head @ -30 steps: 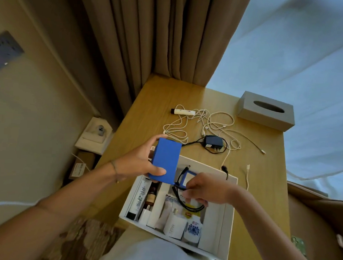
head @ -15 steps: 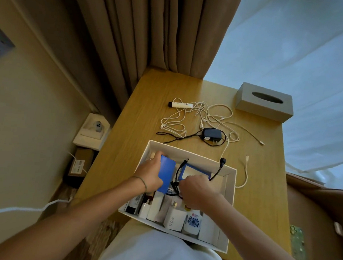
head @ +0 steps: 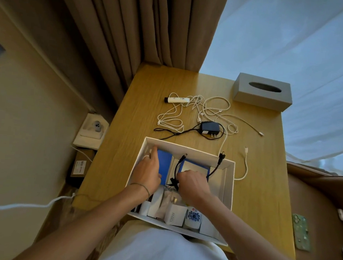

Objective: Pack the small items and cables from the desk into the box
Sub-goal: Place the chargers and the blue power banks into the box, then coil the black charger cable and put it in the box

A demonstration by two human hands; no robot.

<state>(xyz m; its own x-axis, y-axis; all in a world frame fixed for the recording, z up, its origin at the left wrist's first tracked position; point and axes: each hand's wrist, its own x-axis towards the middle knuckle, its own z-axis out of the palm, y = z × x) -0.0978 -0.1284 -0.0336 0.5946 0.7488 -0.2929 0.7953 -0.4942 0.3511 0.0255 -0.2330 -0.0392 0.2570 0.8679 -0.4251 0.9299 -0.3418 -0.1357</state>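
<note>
A white box (head: 229, 187) sits at the desk's near edge, holding several small items, among them a white 120W charger (head: 174, 216) and a blue-patterned jar (head: 193, 216). My left hand (head: 147, 172) holds a blue box (head: 165, 165) against the white box's left wall, index finger stretched along it, thumb on its face. My right hand (head: 193, 185) grips a black cable (head: 176, 168) over a blue-edged flat box (head: 194, 166); the cable's two plugs stick up. Farther back on the desk lie tangled white cables (head: 207, 110), a white tube (head: 177, 100) and a black adapter (head: 209, 127).
A grey tissue box (head: 263, 92) stands at the desk's far right corner. Another white cable (head: 245, 166) lies just right of the white box. Curtains hang behind the desk. A brown chair with a green phone case (head: 301, 232) is at the right.
My left hand has lowered the blue box from above the rim down into the white box's left side. My right hand stayed on the black cable inside the box.
</note>
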